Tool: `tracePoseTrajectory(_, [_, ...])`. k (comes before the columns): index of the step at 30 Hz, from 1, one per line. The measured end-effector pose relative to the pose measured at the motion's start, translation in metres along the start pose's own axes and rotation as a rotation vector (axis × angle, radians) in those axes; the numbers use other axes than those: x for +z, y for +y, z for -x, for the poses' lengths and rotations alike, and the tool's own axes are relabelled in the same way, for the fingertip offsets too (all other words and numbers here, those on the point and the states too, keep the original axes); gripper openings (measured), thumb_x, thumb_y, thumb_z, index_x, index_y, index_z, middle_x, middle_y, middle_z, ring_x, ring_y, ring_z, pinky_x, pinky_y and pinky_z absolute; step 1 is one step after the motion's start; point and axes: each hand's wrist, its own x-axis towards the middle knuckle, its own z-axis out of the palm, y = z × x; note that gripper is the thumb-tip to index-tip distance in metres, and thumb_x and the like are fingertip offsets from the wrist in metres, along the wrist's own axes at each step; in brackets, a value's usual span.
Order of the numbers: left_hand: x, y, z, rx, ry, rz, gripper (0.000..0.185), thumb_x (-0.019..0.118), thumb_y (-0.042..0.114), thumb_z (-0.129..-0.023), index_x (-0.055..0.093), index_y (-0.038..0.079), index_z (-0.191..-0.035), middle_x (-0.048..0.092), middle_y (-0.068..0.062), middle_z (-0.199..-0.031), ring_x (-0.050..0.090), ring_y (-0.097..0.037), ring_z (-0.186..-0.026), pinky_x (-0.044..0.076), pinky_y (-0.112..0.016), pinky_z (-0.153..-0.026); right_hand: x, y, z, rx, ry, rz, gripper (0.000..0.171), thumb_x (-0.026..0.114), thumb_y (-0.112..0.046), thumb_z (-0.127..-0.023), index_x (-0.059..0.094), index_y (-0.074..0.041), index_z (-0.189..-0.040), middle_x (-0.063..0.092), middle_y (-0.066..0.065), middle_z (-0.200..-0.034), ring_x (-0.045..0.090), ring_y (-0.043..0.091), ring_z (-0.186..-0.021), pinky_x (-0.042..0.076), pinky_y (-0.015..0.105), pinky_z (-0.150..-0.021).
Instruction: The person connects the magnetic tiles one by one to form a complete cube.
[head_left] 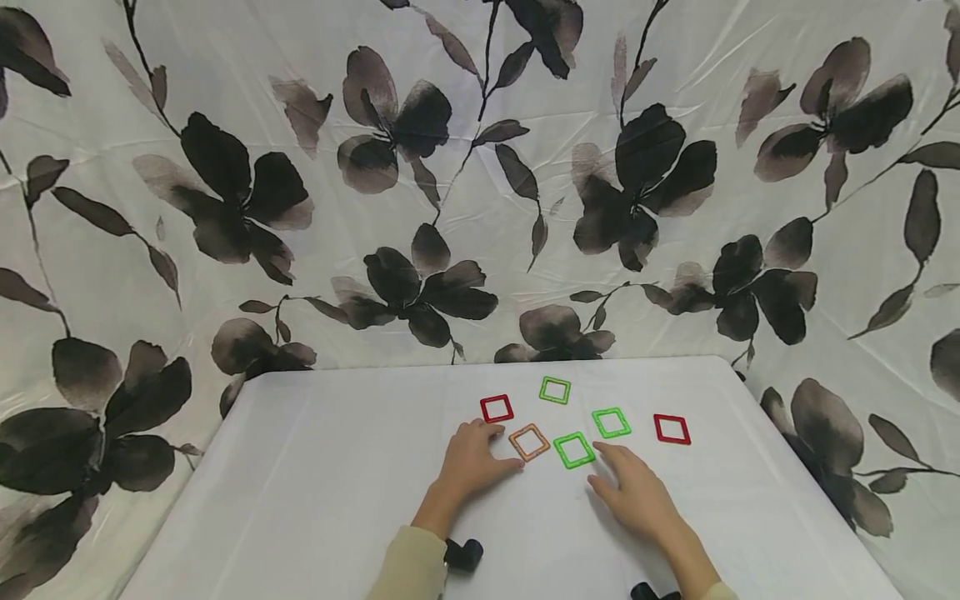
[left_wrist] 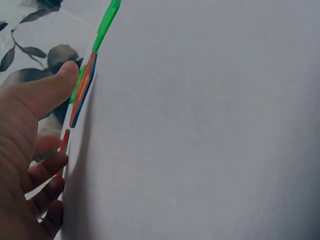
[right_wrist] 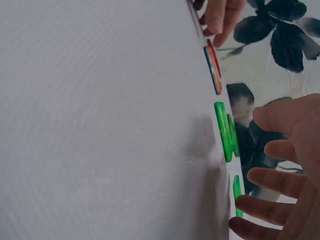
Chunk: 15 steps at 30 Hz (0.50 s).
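Resting spread-fingered, left hand [head_left: 471,461] by orange square [head_left: 529,442], right hand [head_left: 636,493] by green square [head_left: 573,450]

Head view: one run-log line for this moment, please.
left hand: open, beside orange frame | right hand: open, beside green frame | table: six frames

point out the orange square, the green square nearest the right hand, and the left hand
orange square [head_left: 529,442], head view, on its near right edge
green square [head_left: 573,450], head view, on its frame's left edge
left hand [head_left: 471,461], head view, on the back of the hand
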Motion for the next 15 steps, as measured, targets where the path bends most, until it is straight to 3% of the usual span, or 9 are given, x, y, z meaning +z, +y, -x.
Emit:
tracePoseTrajectory(8, [0.006,0.001,-0.004,-0.081,0.065,0.04,0.07,0.085,0.06,-0.06,0.074,0.012,-0.111,0.064,-0.003,-0.097,0.053,-0.026,-0.092,0.041,-0.045,-0.079,0.006,-0.001,-0.009,0.033,-0.015,-0.059,0.051,0.072,-0.023,-0.087,0.057,-0.007,-0.133,0.058,0.013,-0.129,0.052,0.033,-0.122,0.039,0.05,-0.099])
tracePoseTrajectory(15, [0.018,0.005,-0.004,-0.114,0.07,0.025,0.067,0.086,0.06,-0.056,0.075,0.019,-0.107,0.06,-0.001,-0.095,0.051,-0.025,-0.091,0.039,-0.046,-0.079,0.004,0.001,-0.011,0.06,-0.037,-0.102,0.049,0.07,-0.022,-0.089,0.056,-0.006,-0.133,0.058,0.014,-0.129,0.051,0.034,-0.122,0.037,0.051,-0.1])
